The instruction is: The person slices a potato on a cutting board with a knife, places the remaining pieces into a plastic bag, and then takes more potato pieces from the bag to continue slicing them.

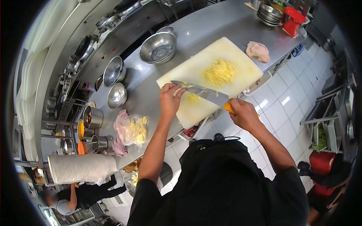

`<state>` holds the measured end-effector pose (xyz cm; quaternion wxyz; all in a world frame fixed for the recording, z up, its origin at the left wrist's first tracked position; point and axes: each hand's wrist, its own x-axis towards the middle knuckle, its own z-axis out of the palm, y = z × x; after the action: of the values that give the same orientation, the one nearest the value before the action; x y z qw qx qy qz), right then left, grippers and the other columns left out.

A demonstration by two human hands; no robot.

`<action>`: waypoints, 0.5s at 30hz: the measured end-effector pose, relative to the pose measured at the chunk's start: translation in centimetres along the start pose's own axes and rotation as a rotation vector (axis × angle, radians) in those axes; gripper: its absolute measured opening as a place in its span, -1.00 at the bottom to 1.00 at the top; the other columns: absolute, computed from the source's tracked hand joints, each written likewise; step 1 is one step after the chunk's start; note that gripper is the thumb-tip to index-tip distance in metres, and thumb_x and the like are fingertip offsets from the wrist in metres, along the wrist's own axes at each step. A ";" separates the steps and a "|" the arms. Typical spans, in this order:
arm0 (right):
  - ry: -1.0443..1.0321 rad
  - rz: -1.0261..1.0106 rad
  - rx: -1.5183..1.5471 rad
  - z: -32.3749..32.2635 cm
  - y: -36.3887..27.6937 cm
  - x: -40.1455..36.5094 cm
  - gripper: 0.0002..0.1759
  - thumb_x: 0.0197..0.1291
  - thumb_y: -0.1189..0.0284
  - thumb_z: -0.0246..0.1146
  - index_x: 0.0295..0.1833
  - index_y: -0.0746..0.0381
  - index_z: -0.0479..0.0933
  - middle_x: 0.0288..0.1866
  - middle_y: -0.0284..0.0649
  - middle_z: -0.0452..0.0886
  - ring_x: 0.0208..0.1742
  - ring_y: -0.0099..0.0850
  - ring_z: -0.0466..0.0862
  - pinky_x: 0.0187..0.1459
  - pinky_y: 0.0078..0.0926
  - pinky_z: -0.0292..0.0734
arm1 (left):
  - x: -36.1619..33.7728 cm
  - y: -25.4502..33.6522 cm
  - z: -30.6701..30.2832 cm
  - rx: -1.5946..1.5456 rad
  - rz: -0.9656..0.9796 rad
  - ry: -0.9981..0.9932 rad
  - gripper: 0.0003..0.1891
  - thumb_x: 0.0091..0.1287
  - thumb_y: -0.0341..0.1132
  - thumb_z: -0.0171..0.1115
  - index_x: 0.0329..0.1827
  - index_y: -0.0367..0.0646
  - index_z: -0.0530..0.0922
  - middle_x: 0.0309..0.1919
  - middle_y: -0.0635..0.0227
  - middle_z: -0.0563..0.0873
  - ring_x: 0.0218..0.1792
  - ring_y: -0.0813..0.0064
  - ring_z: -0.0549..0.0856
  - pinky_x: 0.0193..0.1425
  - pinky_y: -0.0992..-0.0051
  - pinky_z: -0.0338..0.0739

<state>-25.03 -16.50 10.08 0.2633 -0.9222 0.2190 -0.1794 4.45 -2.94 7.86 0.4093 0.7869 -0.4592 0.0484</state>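
Observation:
My right hand is closed around the orange-yellow handle of a broad kitchen knife. The blade points left over a white cutting board, with pale shreds stuck to it. Near the blade's tip, my left hand pinches at the metal with thumb and fingers. Beyond the knife on the board lies a pile of thin yellow shreds. A smaller heap of yellow shreds sits on the near side of the blade, close to my left hand.
A pink cloth lies right of the board. Metal bowls stand behind. Left are a plastic bag of yellow pieces and stacked white containers. A red scale-like device stands far right. Another person is at lower left.

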 end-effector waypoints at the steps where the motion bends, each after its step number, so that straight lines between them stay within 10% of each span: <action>1: -0.008 0.005 -0.005 -0.1 0.1 -0.2 -0.61 0.06 0.57 0.37 0.04 0.20 0.48 -0.16 -0.04 0.67 -0.12 0.07 0.71 -0.13 -0.02 0.63 | 0.0 0.1 0.3 -0.004 -0.009 0.002 -0.75 0.15 -0.34 0.61 -0.12 -0.21 0.84 -0.23 0.23 0.72 -0.10 0.19 0.69 0.02 0.26 0.60; 15: -0.055 -0.005 -0.126 -1.9 1.5 -3.6 -0.65 0.03 0.58 0.37 -0.06 0.21 0.47 -0.25 -0.08 0.61 -0.20 0.02 0.68 -0.14 -0.05 0.60 | 3.5 1.2 5.6 0.050 0.085 -0.243 -0.88 0.22 -0.31 0.52 -0.27 -0.14 0.85 -0.32 0.26 0.76 -0.15 0.21 0.66 0.02 0.27 0.56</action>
<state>-29.35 -16.62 10.01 0.2099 -0.9422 0.2202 -0.1407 3.87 -9.52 6.47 0.3286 0.7768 -0.5369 -0.0187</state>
